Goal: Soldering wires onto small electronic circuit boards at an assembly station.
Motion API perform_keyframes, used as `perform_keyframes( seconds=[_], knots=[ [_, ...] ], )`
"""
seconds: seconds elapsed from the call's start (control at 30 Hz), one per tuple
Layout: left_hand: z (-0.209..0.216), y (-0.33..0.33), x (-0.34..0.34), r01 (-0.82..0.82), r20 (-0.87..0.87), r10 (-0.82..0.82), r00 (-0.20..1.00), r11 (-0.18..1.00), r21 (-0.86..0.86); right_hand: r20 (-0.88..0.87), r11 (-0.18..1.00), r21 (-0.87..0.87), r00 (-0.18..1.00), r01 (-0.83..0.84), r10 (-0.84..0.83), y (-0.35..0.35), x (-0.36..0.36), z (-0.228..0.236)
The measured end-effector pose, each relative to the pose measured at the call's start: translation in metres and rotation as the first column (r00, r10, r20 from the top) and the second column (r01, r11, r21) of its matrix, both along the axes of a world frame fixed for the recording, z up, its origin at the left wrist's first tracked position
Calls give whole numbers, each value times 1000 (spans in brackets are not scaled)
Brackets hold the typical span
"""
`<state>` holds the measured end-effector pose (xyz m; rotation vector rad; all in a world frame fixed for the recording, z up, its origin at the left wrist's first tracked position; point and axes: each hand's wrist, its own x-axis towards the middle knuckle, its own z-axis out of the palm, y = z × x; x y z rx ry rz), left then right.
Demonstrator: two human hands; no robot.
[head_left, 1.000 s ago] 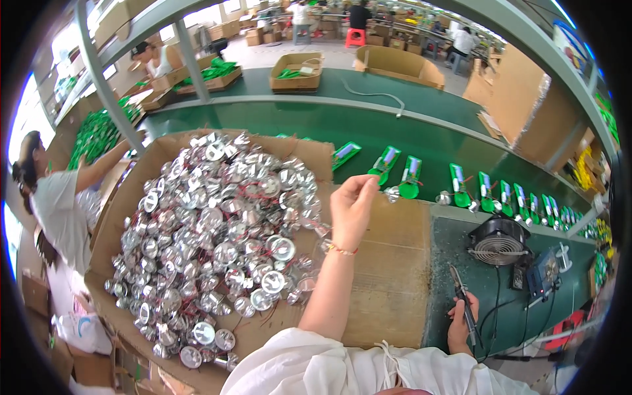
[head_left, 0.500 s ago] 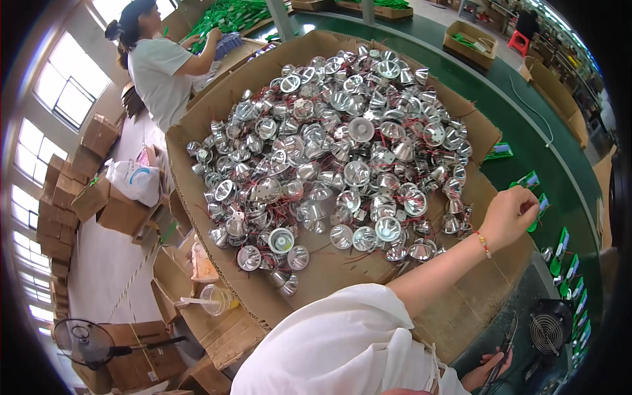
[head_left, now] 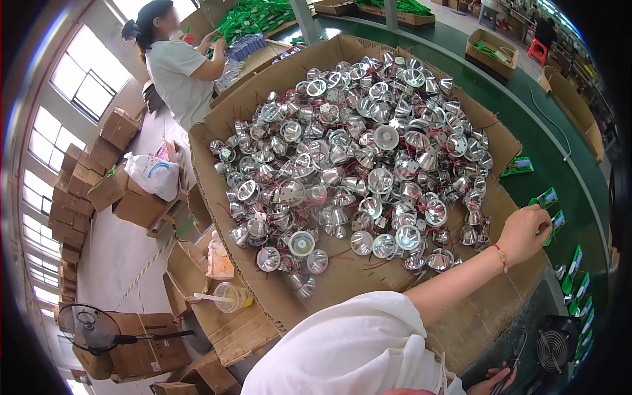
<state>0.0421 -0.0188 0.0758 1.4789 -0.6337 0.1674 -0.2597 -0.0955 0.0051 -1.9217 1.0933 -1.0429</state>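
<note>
My left hand (head_left: 526, 232), with a red and yellow bracelet at its wrist, reaches right over the green belt (head_left: 520, 108). Its fingers are bent together beside a green plastic piece (head_left: 558, 222); whatever they pinch is hidden or too small to make out. At the lower right edge, my right hand (head_left: 492, 383) is closed round a slim dark tool (head_left: 513, 374) with a long thin tip. Between my body and the belt stands a big cardboard box (head_left: 205, 197) heaped with silvery lamp cups (head_left: 380, 180) trailing red wires.
More green pieces (head_left: 571, 270) lie in a row along the belt. A small black fan (head_left: 552, 349) stands near my right hand. To the left are a plastic cup (head_left: 230, 299) on cardboard, a large fan (head_left: 89, 329) and stacked cartons (head_left: 72, 197). Another person (head_left: 174, 66) works beyond the box.
The whole scene has slid right and down as my head turned. My left hand stays beside the same green piece. My right hand still holds the dark tool.
</note>
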Motion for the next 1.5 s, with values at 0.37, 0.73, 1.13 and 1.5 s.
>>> perform_keyframes(
  seconds=[0.37, 0.73, 1.13, 1.5],
  knots=[
    [-9, -9, -4, -48, 98, 35, 995, 990, 135, -76, 998, 59, 997, 17, -12, 0, -2, 5],
    [-15, -13, -7, -53, 145, 22, 989, 976, 213, -31, 995, 99, 999, 19, -16, 4, -1, 6],
    [-23, -18, -2, -93, 159, 51, 986, 959, 268, 59, 1000, -5, 998, 1, -1, -1, 5, -3],
    [-28, -21, -6, -75, 175, 16, 984, 937, 340, -6, 997, 50, 998, 60, -60, -1, 3, -2]
  ],
)
